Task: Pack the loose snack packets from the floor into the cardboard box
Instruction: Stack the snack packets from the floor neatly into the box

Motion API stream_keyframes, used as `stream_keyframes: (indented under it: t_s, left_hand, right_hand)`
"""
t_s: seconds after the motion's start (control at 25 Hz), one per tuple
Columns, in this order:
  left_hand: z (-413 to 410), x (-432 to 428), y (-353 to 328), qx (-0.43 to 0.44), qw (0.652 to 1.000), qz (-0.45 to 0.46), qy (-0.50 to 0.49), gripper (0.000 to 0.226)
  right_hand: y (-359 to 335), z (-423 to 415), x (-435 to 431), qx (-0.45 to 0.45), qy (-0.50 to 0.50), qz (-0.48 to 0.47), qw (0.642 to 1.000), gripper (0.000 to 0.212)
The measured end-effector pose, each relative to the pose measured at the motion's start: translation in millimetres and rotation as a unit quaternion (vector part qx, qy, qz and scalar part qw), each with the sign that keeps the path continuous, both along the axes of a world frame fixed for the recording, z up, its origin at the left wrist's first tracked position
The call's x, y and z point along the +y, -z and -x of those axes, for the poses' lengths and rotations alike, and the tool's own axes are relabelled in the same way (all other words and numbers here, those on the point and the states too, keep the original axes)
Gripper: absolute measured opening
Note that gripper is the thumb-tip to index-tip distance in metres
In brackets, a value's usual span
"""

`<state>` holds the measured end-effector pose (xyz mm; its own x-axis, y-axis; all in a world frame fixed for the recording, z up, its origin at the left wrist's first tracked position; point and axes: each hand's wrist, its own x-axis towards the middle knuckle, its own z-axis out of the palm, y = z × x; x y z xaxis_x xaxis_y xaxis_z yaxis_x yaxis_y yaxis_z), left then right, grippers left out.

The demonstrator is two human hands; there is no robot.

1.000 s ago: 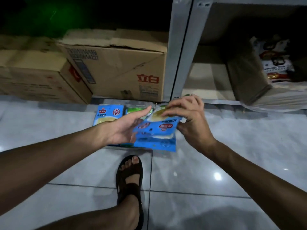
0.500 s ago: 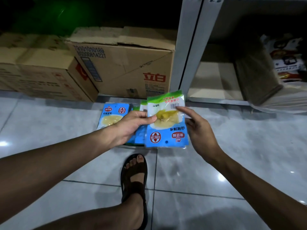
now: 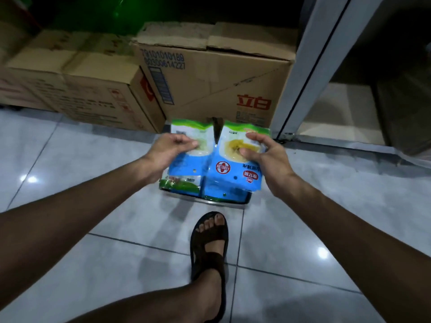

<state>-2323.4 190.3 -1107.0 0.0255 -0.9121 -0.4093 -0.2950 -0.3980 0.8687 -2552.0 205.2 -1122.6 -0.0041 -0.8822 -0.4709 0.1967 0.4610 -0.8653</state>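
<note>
Blue-and-green snack packets are in both hands, low over the tiled floor. My left hand (image 3: 169,148) grips a stack of packets (image 3: 186,169) from their left side. My right hand (image 3: 268,157) pinches another packet (image 3: 233,176) with a red round logo, thumb on its yellow window. The two bundles touch side by side. Under them a further packet edge (image 3: 224,199) shows near the floor. A brown cardboard box (image 3: 217,85) with red characters stands just behind the packets, its top flaps folded down.
A second cardboard box (image 3: 77,89) sits to the left of the first. A grey metal shelf post (image 3: 310,71) rises to the right, with a low shelf board (image 3: 338,117) behind it. My sandalled foot (image 3: 210,241) rests on the glossy tiles below the packets.
The packet my right hand held up has come down beside the left hand's stack. My left hand has shifted right and up, closing on its packets. The loose packet on the left floor is gone from view.
</note>
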Motion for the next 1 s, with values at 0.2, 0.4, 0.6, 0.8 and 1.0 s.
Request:
stream_keyframes:
  t_s: [0.2,0.4,0.6,0.8,1.0]
  left_hand:
    - [-42,-12,11,-0.022,1.000,-0.005,-0.012,0.045]
    - [-40,-11,31,-0.017,0.997,-0.068,0.022,0.087]
    - [-42,-11,46,-0.024,0.996,-0.071,0.052,0.095]
    - [-45,-6,50,-0.076,0.993,-0.066,0.066,0.085]
    - [-41,-11,64,-0.252,0.954,-0.016,0.163,0.091]
  right_hand:
    - [28,-10,-12,-0.007,-0.039,-0.025,0.999,0.040]
    - [74,-25,3,0.287,-0.138,0.089,0.944,0.038]
    - [83,-33,5,0.493,-0.168,0.151,0.840,0.047]
    - [78,-39,12,0.608,-0.279,0.292,0.683,0.057]
    - [94,-41,1,0.669,-0.331,0.207,0.633,0.072]
